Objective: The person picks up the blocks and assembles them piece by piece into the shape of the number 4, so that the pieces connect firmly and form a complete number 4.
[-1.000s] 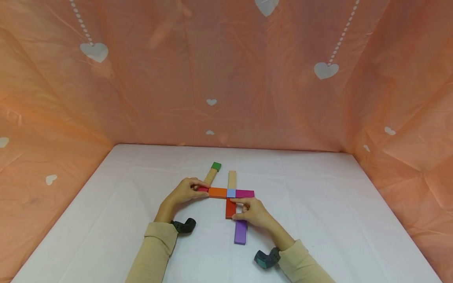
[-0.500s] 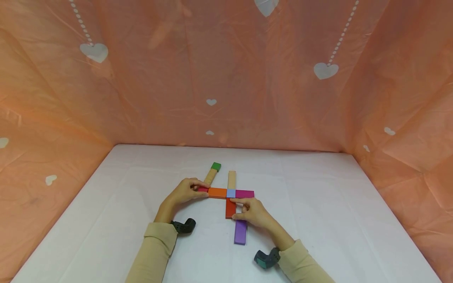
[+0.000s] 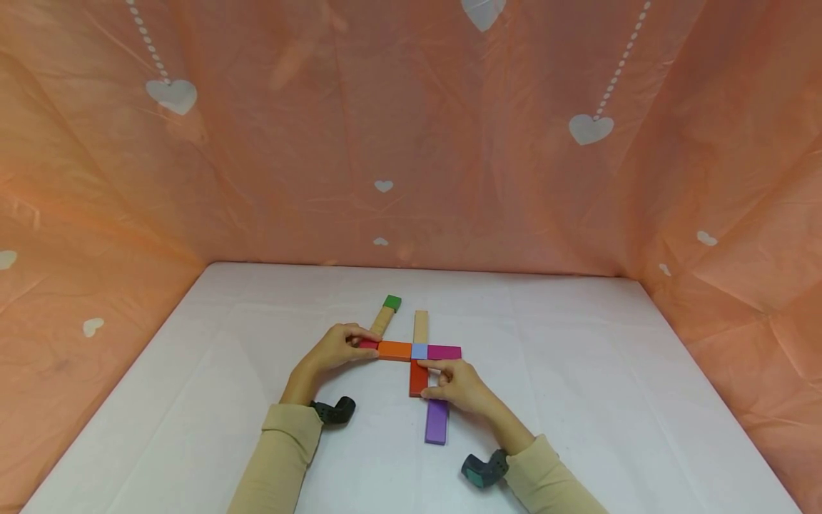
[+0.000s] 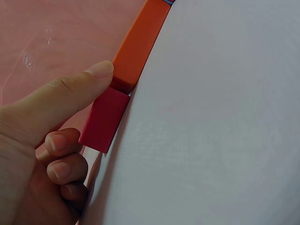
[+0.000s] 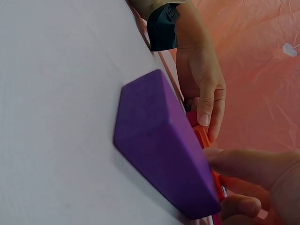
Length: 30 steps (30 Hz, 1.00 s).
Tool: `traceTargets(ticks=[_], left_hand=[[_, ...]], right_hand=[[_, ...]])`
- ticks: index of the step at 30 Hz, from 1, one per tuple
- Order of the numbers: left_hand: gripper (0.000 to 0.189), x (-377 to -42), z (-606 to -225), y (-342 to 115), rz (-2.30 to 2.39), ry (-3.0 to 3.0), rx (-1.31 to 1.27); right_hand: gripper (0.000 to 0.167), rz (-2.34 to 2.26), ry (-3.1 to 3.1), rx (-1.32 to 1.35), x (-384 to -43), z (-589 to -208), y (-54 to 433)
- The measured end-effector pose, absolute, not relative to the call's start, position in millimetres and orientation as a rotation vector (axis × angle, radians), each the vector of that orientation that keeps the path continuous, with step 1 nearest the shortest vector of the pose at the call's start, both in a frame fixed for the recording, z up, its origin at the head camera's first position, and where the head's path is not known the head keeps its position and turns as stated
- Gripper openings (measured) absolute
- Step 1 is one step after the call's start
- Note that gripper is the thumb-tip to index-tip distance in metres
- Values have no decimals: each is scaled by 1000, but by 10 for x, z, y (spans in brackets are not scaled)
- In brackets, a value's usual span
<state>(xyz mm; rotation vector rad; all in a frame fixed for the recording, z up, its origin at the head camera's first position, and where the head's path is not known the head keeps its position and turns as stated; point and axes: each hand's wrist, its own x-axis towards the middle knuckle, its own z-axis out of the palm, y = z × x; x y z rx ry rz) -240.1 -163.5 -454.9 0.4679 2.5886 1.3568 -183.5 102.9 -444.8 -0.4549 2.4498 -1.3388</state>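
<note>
In the head view, my left hand (image 3: 335,347) pinches a small crimson block (image 3: 368,343) between thumb and index finger. Its thumb tip lies right at the joint with an orange block (image 3: 394,350), as the left wrist view also shows. My right hand (image 3: 465,385) holds a red block (image 3: 418,378) at its two ends, index finger at the far end and thumb at the near end. Beyond that red block sits a light blue square block (image 3: 419,350), with a magenta block (image 3: 444,352) to its right. All these lie flat in a cross-like layout.
A plain wood block (image 3: 420,326) extends back from the light blue one. Another wood strip (image 3: 382,321) slants back from the crimson block to a green block (image 3: 392,303). A purple block (image 3: 436,422) lies just nearer than my right thumb. Orange cloth (image 3: 411,143) surrounds the white table (image 3: 565,357).
</note>
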Motion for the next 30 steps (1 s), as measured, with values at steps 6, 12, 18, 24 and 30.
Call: traceTargets(ticks=[6,12,18,24,30], left_hand=[[28,-2399,-4550,-1633,1347,2594,454],[27,-2397,-4550,-1630,1346,2599,470],[28,-2403,-4547,-1630,1343,2604,469],[28,-2398,-4538,-1629,1339,2600,478],[27,-2404,-4547,-1628,1339,2607,480]], right_hand=[[47,-1353,2457,-481,-1842,-4450,1038],[45,-1369,2483,-520,-1840,-4438,1058],[43,-1377,2472,-529,-1810,-4403,1098],[42,-1345,2465,-540,-1767,-4400,1143],[43,-1358,2460,-576,-1721,-4418,1182]])
